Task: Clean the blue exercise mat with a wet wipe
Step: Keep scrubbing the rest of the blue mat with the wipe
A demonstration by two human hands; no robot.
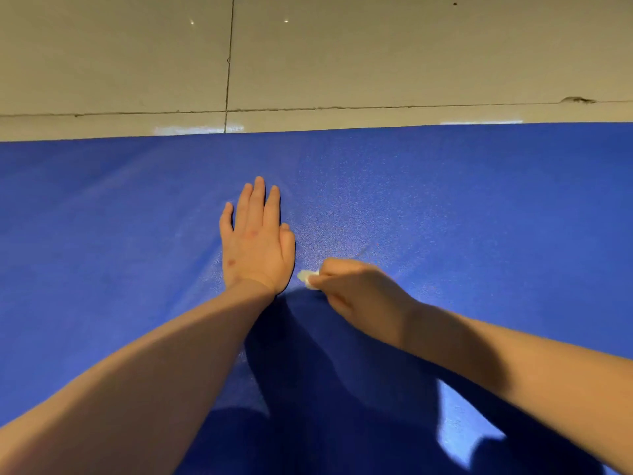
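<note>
An indoor room, seen at floor level: a pale, glossy tiled floor (376, 63) with dark joints (228, 63) fills the upper frame, two small lamp reflections (286, 21) at top, a blue mat (102, 200) spread below. Home or gym cannot be told.

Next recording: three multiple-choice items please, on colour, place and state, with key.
1. Colour: the tiled floor beyond the blue foam exercise mat is A beige, B green, C black.
2. Place: the left hand lies A flat on the mat, B on the floor, C in the air.
3. State: the right hand is A open and idle, B closed in a grip on the small white wet wipe, C out of view.
Key: A, the tiles look beige; A, palm and straight fingers lie on the mat; B, curled fingers hold the wipe.
</note>
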